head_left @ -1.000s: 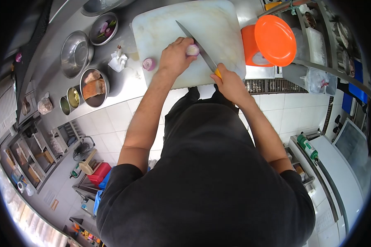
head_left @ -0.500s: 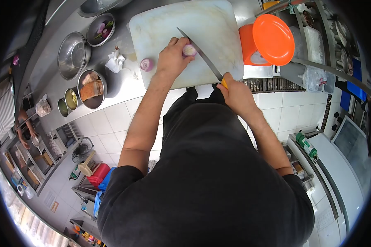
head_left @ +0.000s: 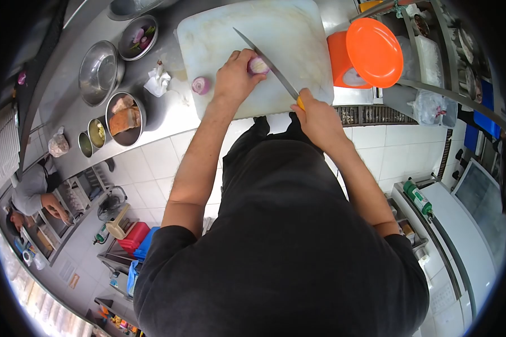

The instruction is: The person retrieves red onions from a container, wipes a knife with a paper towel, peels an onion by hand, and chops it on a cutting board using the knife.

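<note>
Left grip (head_left: pixel 235 77) held one onion piece (head_left: pixel 258 65); right grip (head_left: pixel 322 120) clasped the knife (head_left: pixel 275 72). Second piece (head_left: pixel 200 86) lay at cutting board (head_left: pixel 289 33) edge. Cutting appeared begun; no loose slices seen.

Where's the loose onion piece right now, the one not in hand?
In the head view, the loose onion piece sits at the left edge of the cutting board, between the left hand and the crumpled white paper.

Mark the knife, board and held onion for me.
Knife (head_left: pixel 281 79): head view, on the blade.
Board (head_left: pixel 298 48): head view, on its bare surface.
Held onion (head_left: pixel 258 65): head view, on its pale face.
</note>
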The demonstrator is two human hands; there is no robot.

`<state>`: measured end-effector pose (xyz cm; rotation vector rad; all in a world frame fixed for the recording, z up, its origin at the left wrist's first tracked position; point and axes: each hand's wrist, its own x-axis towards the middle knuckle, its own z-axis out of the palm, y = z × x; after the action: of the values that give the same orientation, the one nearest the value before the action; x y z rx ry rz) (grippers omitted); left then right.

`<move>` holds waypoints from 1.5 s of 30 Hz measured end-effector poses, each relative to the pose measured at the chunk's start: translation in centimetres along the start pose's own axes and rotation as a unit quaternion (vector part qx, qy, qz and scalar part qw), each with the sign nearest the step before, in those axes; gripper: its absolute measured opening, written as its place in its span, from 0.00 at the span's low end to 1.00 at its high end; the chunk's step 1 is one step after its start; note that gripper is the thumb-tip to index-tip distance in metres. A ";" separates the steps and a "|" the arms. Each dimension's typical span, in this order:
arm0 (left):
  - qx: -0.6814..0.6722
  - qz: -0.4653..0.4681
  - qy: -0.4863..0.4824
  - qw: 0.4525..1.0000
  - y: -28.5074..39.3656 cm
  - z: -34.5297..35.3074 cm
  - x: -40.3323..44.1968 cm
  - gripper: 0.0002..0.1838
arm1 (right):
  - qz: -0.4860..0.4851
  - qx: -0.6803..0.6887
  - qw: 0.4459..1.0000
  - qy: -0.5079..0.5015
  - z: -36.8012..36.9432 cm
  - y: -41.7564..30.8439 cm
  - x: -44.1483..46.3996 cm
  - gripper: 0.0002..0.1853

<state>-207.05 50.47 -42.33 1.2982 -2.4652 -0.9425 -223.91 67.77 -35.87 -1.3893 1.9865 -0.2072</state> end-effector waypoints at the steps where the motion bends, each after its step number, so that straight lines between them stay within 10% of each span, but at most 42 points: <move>1: -0.002 -0.003 0.002 1.000 0.0 0.0 0.0 0.29 | 0.006 -0.005 1.000 -0.006 -0.1 -0.1 -0.8 0.16; 45: -0.006 -0.012 0.041 0.999 -0.7 1.2 -0.5 0.25 | 0.007 -0.052 0.999 -0.001 3.8 -0.5 2.7 0.15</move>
<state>-206.77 51.11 -43.65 1.3365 -2.3843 -0.8901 -221.69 66.14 -39.62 -1.4392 2.0296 -0.0969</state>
